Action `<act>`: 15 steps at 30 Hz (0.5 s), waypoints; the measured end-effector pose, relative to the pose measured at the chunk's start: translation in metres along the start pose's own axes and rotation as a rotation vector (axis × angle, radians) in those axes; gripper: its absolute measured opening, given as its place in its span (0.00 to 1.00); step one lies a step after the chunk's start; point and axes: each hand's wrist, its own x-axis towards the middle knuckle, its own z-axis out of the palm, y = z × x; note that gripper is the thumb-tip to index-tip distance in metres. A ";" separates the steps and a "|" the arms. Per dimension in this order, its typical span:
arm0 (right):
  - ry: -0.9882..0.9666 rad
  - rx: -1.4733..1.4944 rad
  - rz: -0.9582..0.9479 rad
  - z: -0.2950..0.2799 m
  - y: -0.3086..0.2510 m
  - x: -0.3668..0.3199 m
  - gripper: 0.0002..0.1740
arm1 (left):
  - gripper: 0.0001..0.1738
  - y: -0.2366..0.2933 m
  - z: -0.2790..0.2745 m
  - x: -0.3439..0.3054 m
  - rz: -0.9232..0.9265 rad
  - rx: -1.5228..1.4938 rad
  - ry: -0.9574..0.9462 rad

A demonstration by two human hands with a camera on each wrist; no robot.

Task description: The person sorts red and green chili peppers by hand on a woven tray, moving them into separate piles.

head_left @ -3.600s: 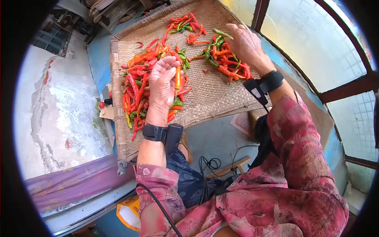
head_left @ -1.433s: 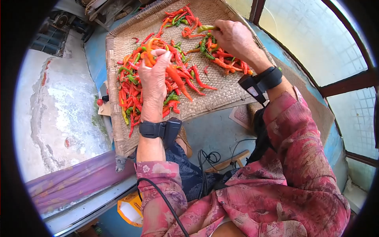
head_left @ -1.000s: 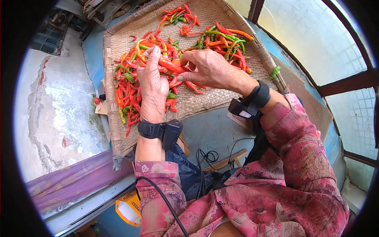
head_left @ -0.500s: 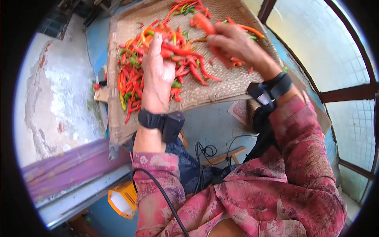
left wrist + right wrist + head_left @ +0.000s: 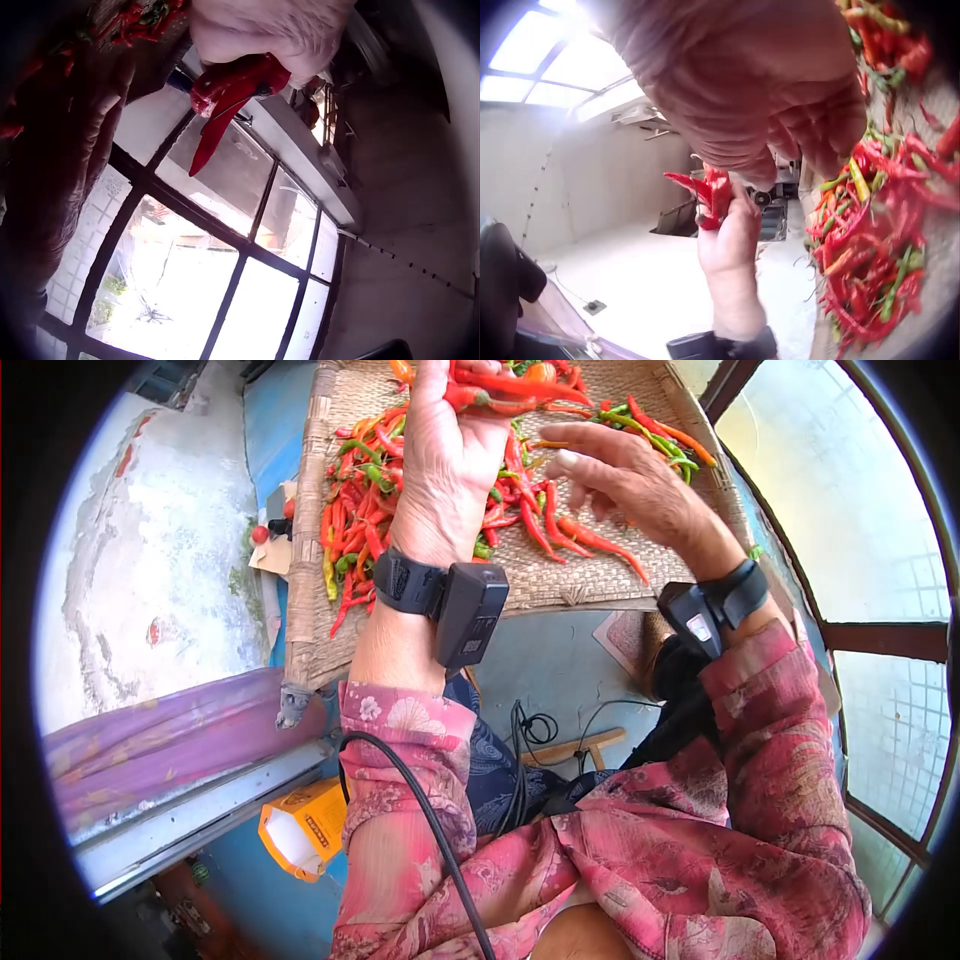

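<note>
My left hand (image 5: 445, 475) is raised over the woven tray (image 5: 620, 590) and holds several red chili peppers (image 5: 510, 392) between thumb and fingers. One pepper (image 5: 214, 127) hangs below that hand in the left wrist view. In the right wrist view the held peppers (image 5: 716, 195) stick up above the palm. My right hand (image 5: 640, 485) hovers just right of them, fingers loosely extended and holding nothing. Under the left hand spreads a large pile of mostly red chilies (image 5: 360, 510). A long red chili (image 5: 605, 547) lies near the tray's front edge.
A smaller pile of green and red chilies (image 5: 655, 430) lies at the tray's right, partly behind the right hand. Windows (image 5: 830, 490) stand close on the right and a plastered wall (image 5: 150, 560) on the left. Below are cables (image 5: 530, 735) and an orange box (image 5: 305, 830).
A green chili has left my right hand, and more chilies lie on the right pile. That hand then carried red chili and now holds none. My left hand rose away, gripping red chilies.
</note>
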 end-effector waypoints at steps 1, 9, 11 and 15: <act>-0.006 0.112 -0.025 0.006 0.003 0.003 0.26 | 0.12 -0.004 -0.004 -0.004 -0.008 0.039 -0.047; 0.063 0.216 -0.052 0.028 0.004 0.015 0.14 | 0.12 -0.001 -0.007 -0.020 -0.053 0.088 0.014; -0.089 0.160 -0.060 0.035 0.002 0.011 0.12 | 0.12 0.017 -0.009 0.003 -0.002 0.011 0.031; -0.511 0.174 -0.178 0.076 0.005 -0.006 0.23 | 0.06 0.046 0.032 0.012 0.114 0.103 -0.290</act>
